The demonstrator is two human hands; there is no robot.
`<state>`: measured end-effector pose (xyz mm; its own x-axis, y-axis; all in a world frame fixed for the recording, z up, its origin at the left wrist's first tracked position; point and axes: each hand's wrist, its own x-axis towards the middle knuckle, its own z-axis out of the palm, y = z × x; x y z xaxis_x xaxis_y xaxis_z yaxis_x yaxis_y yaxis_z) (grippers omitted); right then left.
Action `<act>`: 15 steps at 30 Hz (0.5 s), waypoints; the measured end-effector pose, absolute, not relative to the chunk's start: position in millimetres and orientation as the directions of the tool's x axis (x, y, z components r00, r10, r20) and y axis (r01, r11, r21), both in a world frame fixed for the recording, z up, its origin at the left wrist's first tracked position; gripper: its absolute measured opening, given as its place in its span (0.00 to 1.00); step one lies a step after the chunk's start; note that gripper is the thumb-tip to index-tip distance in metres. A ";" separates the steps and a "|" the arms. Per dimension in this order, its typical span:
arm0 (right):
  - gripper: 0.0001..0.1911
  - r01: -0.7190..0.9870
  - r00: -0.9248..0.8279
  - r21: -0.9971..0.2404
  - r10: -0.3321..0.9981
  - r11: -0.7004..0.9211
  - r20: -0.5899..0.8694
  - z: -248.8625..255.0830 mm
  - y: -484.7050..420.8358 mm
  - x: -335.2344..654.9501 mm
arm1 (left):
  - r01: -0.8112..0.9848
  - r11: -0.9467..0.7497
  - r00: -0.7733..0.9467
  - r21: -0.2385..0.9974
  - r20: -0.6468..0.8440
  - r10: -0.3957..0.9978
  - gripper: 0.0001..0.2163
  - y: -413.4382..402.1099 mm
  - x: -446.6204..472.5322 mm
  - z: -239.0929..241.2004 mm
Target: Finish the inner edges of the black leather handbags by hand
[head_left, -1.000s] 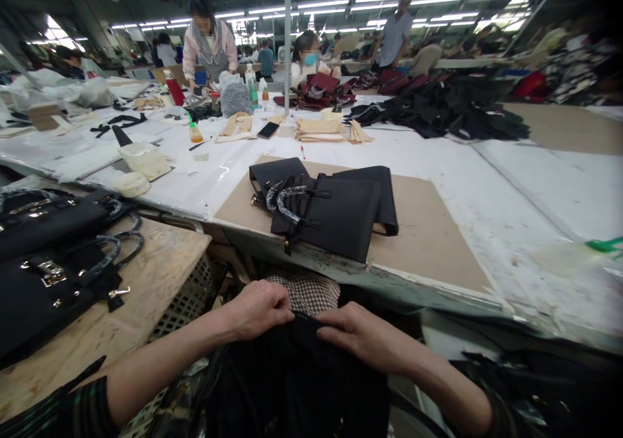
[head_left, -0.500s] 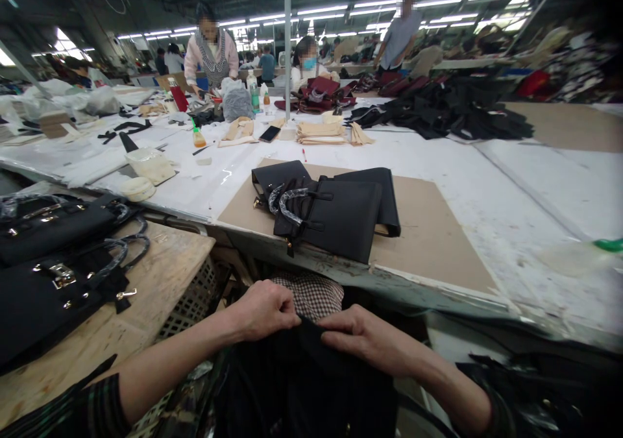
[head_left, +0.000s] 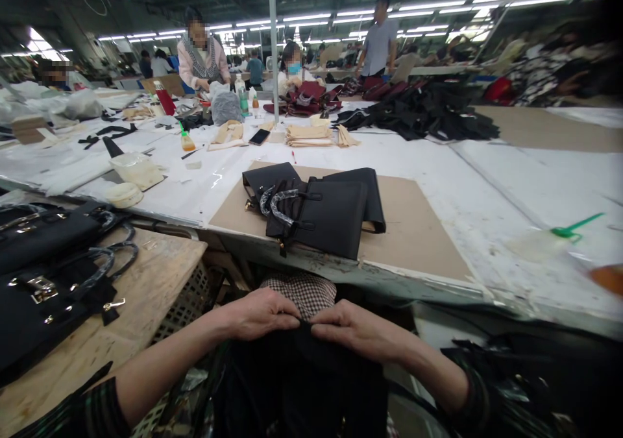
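My left hand (head_left: 260,313) and my right hand (head_left: 349,329) sit close together in my lap, fingers curled over the top edge of a black bag (head_left: 302,386). Both pinch that edge, knuckles almost touching. Just beyond them a checked cloth (head_left: 300,290) shows under the table's edge. On a brown board (head_left: 418,230) on the table ahead lies another black handbag (head_left: 321,211) with plastic-wrapped handles.
Several black handbags (head_left: 43,276) with metal clasps lie on a wooden bench (head_left: 156,276) at my left. The long white table (head_left: 487,185) carries a phone, bottles, tan pieces and a heap of black material. Other people work at the far side.
My two hands have drawn closer together on the bag's edge. The view has shifted slightly to the right and up.
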<state>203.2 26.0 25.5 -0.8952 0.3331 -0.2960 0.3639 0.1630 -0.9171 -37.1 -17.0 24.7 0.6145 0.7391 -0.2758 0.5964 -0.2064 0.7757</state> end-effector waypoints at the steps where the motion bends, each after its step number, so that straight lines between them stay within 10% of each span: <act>1: 0.17 0.368 -0.899 -0.902 0.334 0.227 -0.283 26.5 26.5 200.2 | 0.613 -0.233 0.613 0.755 -0.267 0.743 0.13 -17.0 -36.1 24.5; 6: 0.12 0.440 -0.878 -0.740 0.416 0.509 -0.237 34.0 24.7 180.0 | 0.674 -0.342 0.607 0.655 -0.228 0.761 0.10 -16.2 -28.9 26.5; 15: 0.12 0.569 -0.782 -0.724 0.529 0.390 -0.329 34.7 11.8 207.2 | 0.668 -0.373 0.635 0.644 -0.233 0.736 0.12 -13.3 -25.3 33.4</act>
